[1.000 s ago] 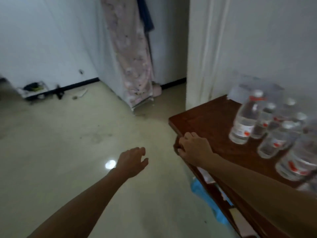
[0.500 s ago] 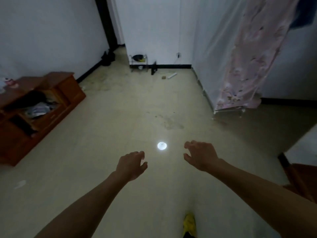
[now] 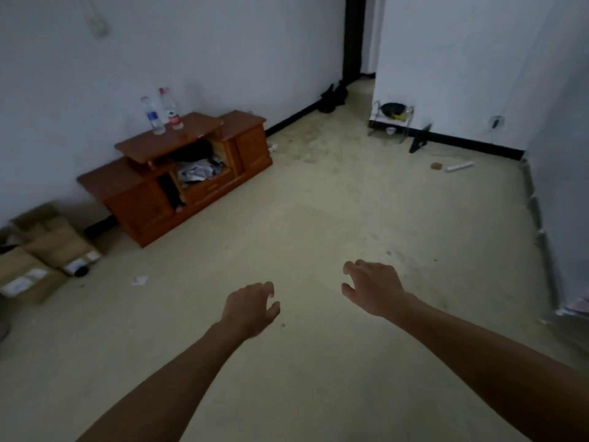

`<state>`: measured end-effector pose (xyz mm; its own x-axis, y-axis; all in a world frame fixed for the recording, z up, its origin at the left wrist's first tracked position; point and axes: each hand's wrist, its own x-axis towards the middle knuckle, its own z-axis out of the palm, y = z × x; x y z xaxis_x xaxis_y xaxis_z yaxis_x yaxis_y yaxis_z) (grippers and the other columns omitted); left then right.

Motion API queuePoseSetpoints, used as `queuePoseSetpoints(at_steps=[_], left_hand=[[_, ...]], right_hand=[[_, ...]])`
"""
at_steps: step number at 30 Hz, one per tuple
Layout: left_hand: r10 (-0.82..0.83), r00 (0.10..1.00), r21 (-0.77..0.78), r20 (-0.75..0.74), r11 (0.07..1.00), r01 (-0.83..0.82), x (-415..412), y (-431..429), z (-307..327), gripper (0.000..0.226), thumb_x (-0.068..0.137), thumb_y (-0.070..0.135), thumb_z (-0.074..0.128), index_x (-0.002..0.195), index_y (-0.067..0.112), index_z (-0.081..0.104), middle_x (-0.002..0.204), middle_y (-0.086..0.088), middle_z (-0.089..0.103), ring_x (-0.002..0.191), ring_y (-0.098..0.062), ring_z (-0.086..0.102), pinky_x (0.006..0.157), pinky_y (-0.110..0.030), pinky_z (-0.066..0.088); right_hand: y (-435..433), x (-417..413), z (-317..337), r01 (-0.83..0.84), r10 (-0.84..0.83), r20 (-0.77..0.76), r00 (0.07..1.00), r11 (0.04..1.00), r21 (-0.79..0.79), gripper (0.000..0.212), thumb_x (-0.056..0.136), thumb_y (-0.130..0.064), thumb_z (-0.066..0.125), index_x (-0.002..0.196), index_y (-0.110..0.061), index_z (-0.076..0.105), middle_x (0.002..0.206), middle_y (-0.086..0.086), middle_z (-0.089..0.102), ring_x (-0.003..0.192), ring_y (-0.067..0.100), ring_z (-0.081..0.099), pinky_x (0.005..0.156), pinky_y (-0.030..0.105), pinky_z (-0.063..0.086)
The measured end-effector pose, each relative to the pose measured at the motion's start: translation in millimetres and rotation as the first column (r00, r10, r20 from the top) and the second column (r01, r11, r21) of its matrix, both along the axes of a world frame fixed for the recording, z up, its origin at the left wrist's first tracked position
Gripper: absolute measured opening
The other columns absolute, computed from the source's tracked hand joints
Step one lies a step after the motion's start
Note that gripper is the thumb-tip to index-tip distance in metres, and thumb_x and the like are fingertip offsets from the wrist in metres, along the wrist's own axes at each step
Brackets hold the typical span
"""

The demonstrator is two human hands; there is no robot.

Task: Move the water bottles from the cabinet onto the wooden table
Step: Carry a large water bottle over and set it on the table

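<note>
Two clear water bottles stand upright on top of the low wooden cabinet (image 3: 204,186) against the left wall: one with a blue label (image 3: 153,116) and, just right of it, one with a red label (image 3: 170,109). My left hand (image 3: 251,309) and my right hand (image 3: 374,288) are stretched out over the bare floor, well short of the cabinet, fingers loosely spread and holding nothing. The wooden table is out of view.
Cardboard boxes (image 3: 41,253) lie on the floor left of the cabinet. A small wire rack (image 3: 392,121) stands by the far wall, with a white tube (image 3: 459,167) on the floor. A dark doorway (image 3: 353,39) opens at the back. A covered frame (image 3: 541,237) lines the right side.
The view has swung left from the wooden table with its bottles to the cabinet. My right hand left the table edge. Both hands now hang open over the floor.
</note>
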<state>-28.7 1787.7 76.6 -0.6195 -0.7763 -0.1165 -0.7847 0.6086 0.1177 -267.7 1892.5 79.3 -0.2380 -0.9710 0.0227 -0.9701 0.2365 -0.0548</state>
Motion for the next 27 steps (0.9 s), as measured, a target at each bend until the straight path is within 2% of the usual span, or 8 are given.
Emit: queuePoseSetpoints(at_steps=[4, 9, 18, 22, 27], left_hand=[[0.151, 0.988, 0.032, 0.035, 0.988, -0.152, 11, -71, -14, 0.032, 0.094, 0.047, 0.046, 0.114, 0.023, 0.053, 0.116, 0.0, 0.063, 0.104, -0.023, 0.06, 0.085, -0.033, 0.045], [0.25, 0.967, 0.042, 0.05, 0.967, -0.252, 6, -184, -33, 0.03, 0.094, 0.047, 0.045, 0.112, 0.024, 0.053, 0.117, 0.0, 0.063, 0.105, -0.024, 0.06, 0.085, -0.033, 0.044], [0.24, 0.971, 0.023, 0.018, 0.97, -0.24, -41, -416, 1, 0.031, 0.096, 0.047, 0.044, 0.115, 0.024, 0.052, 0.115, -0.001, 0.063, 0.097, -0.02, 0.06, 0.082, -0.034, 0.049], [0.236, 0.971, 0.034, 0.035, 0.971, -0.238, -67, -490, -3, 0.031, 0.095, 0.048, 0.044, 0.114, 0.024, 0.052, 0.114, 0.0, 0.063, 0.097, -0.02, 0.06, 0.082, -0.034, 0.049], [0.26, 0.965, 0.051, 0.038, 0.964, -0.262, -114, -612, -23, 0.031, 0.095, 0.048, 0.044, 0.113, 0.024, 0.053, 0.112, -0.001, 0.063, 0.094, -0.02, 0.059, 0.08, -0.034, 0.049]], right_hand=[[-98, -7, -9, -0.142, 0.141, 0.015, 0.99, 0.989, 0.038, 0.036, 0.092, -0.044, 0.044, 0.117, -0.02, 0.052, 0.111, 0.001, 0.062, 0.099, 0.025, 0.063, 0.083, 0.034, 0.048], [-230, -17, -26, -0.218, 0.218, 0.006, 0.976, 0.975, 0.03, 0.037, 0.092, -0.045, 0.043, 0.12, -0.022, 0.052, 0.113, 0.001, 0.062, 0.101, 0.026, 0.062, 0.082, 0.035, 0.046], [-460, -58, 8, -0.202, 0.204, 0.041, 0.978, 0.978, -0.048, 0.035, 0.091, -0.045, 0.047, 0.117, -0.022, 0.054, 0.109, 0.0, 0.064, 0.097, 0.026, 0.064, 0.079, 0.033, 0.046], [-533, -88, 3, -0.184, 0.185, 0.055, 0.981, 0.983, -0.022, 0.036, 0.091, -0.045, 0.047, 0.118, -0.023, 0.054, 0.109, 0.0, 0.065, 0.098, 0.026, 0.064, 0.079, 0.033, 0.046], [-664, -137, -16, -0.208, 0.208, 0.071, 0.975, 0.978, -0.002, 0.037, 0.091, -0.045, 0.047, 0.122, -0.025, 0.053, 0.113, -0.002, 0.063, 0.102, 0.025, 0.063, 0.081, 0.031, 0.044]])
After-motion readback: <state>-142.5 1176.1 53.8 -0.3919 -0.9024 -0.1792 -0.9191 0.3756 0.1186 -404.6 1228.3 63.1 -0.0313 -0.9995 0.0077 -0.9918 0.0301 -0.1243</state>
